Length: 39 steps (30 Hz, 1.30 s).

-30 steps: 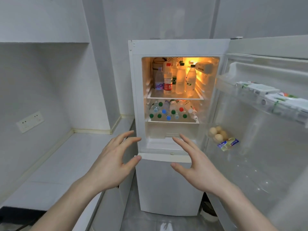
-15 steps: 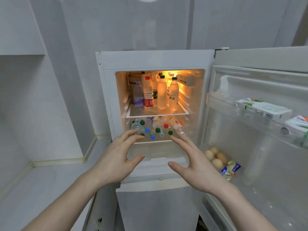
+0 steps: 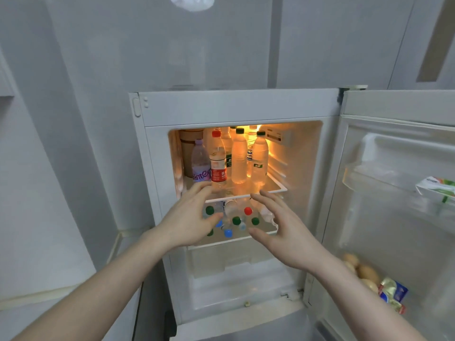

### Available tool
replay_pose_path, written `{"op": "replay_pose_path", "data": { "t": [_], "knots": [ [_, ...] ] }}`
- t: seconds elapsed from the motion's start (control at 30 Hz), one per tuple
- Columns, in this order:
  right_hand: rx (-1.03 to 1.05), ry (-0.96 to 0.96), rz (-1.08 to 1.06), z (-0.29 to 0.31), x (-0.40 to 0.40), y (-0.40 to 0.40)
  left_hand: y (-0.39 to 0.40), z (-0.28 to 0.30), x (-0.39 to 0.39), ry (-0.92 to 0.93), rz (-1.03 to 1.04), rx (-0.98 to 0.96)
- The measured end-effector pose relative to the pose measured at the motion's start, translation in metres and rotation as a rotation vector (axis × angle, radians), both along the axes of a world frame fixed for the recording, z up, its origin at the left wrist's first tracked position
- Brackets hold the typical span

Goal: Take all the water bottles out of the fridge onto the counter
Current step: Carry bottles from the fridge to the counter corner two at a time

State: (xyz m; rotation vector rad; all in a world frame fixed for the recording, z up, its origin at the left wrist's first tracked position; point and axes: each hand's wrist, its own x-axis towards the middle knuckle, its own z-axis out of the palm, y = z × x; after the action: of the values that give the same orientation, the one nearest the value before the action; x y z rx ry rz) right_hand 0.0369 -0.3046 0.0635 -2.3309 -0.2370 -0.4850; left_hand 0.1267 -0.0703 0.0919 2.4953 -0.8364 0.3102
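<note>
The white fridge [image 3: 236, 107] stands open and lit inside. On its upper shelf [image 3: 278, 188] stand several water bottles: a red-capped one with a red label [image 3: 218, 158], a purple-labelled one [image 3: 200, 161], and two green-capped ones [image 3: 239, 156] [image 3: 259, 158]. Several more bottles [image 3: 236, 217] lie on the lower shelf, caps facing me. My left hand [image 3: 189, 217] and my right hand [image 3: 278, 225] hover in front of the shelves with fingers spread, holding nothing.
The fridge door [image 3: 394, 193] swings open to the right, carrying a carton [image 3: 435, 188], several eggs [image 3: 364, 269] and a foil packet [image 3: 392, 291]. The grey counter [image 3: 37, 291] lies at the lower left. An empty drawer [image 3: 236, 262] sits under the lower shelf.
Both hands have risen and moved forward, from in front of the drawer to in front of the shelves. The view has drawn closer to the fridge and tilted up.
</note>
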Motion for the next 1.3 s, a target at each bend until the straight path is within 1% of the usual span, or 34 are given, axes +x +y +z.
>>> {"op": "replay_pose_path", "data": {
  "t": [0.07,0.17,0.3,0.4,0.5,0.6,0.67,0.8,0.87,0.93,1.03,1.2,1.3],
  "knots": [
    [0.023,-0.014,-0.018,0.004,0.016,-0.001,-0.009,0.004,0.022,0.011,0.0,-0.007],
    [0.063,-0.039,-0.045,0.009,0.041,-0.003,-0.024,0.012,0.055,0.083,0.04,-0.068],
    [0.111,-0.018,-0.08,0.011,0.082,-0.006,-0.043,0.023,0.091,0.21,0.155,-0.277],
    [0.155,-0.004,-0.088,0.009,0.113,-0.005,-0.051,0.03,0.112,0.277,0.329,-0.437],
    [0.199,-0.01,-0.074,0.009,0.15,-0.005,-0.061,0.033,0.137,0.275,0.425,-0.625],
    [0.236,-0.029,-0.08,0.012,0.188,-0.004,-0.073,0.037,0.157,0.197,0.475,-0.792],
    [0.27,-0.041,-0.08,0.014,0.213,-0.002,-0.079,0.037,0.173,0.141,0.51,-0.861],
    [0.322,-0.083,-0.079,0.016,0.259,0.003,-0.088,0.029,0.211,0.028,0.556,-0.88],
    [0.329,-0.092,-0.076,0.015,0.281,0.005,-0.091,0.024,0.226,0.042,0.585,-0.884],
    [0.333,-0.096,-0.064,0.014,0.297,0.008,-0.093,0.019,0.237,0.101,0.601,-0.901],
    [0.326,-0.116,-0.033,0.013,0.317,0.013,-0.09,0.008,0.256,0.141,0.607,-0.867],
    [0.362,-0.148,-0.008,0.001,0.339,0.021,-0.079,-0.005,0.273,0.092,0.496,-0.795],
    [0.375,-0.131,-0.02,-0.011,0.351,0.024,-0.075,-0.006,0.28,0.077,0.494,-0.748]
  ]
}}
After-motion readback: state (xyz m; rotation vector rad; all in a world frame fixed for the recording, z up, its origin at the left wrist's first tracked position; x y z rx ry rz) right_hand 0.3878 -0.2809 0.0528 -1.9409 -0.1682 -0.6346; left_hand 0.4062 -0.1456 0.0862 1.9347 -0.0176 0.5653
